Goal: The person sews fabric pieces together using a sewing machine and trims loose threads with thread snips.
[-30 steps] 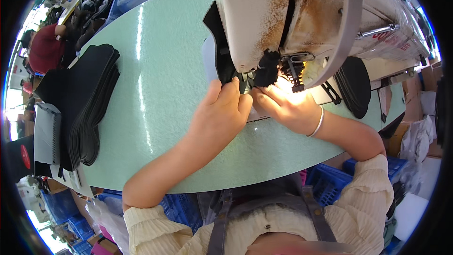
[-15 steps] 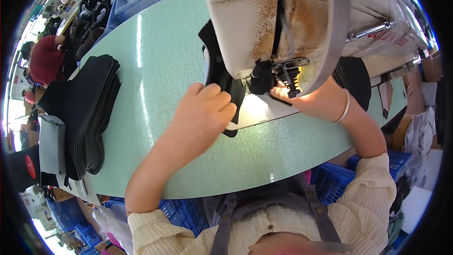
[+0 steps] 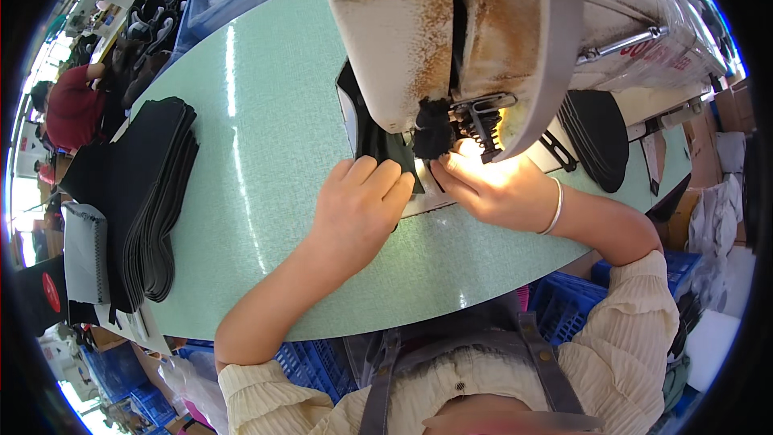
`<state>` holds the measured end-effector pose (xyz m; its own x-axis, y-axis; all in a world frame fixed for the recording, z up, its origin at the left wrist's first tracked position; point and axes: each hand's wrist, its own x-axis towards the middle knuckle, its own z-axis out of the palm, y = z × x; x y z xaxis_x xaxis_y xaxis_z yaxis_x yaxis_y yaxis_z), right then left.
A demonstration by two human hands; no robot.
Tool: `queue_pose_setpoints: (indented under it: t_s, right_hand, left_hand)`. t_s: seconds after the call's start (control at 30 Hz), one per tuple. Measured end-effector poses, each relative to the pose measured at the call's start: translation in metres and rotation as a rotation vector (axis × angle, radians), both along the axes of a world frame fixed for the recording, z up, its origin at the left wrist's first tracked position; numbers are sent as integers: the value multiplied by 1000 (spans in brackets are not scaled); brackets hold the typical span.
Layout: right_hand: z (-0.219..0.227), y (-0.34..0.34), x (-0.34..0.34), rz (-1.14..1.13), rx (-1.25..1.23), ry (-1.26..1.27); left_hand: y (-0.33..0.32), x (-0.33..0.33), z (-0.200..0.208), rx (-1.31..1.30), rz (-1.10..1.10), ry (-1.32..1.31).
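Note:
A sewing machine point(image 3: 390, 40) with a pale, rust-stained head stands over the table, its lamp lighting the needle area. A black fabric piece point(image 3: 369, 130) lies under the head, left of the needle. My left hand point(image 3: 358, 205) is closed on its near edge, fingers curled and knuckles up. My right hand point(image 3: 506, 191), with a silver bangle at the wrist, is pinched just in front of the presser area. Between its fingertips and the fabric piece shows a narrow black strip point(image 3: 436, 179). The needle itself is hidden behind a fuzzy black part point(image 3: 433, 129).
On the pale green table point(image 3: 274, 153), a stack of black cut pieces point(image 3: 133, 185) lies at left beside a grey folded piece point(image 3: 86, 250). More black pieces point(image 3: 594, 141) lie right of the head. Blue crates point(image 3: 564, 306) stand below the table edge. A person in red point(image 3: 74, 109) sits far left.
My right hand has come left and nearer, out from behind the machine's lit part. My left hand has shifted slightly right and down, with the fabric piece moving nearer.

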<state>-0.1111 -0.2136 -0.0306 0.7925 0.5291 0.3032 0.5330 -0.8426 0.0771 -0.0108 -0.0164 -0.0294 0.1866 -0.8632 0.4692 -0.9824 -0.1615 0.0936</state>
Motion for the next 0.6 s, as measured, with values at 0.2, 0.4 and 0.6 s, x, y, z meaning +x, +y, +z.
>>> queue_pose_setpoints:
  t_s: [0.2, 0.4, 0.6]
  right_hand:
    - [-5, 5, 5, -13, 16, -205]
    - [-6, -1, 9, 17, -12, -170]
    - [-15, -7, 14, -8, 338, 55]
  left_hand:
    - [4, -2, -4, 13, 22, 73]
    - [4, 7, -6, -4, -4, 95]
    - [2, 14, -7, -31, -16, 82]
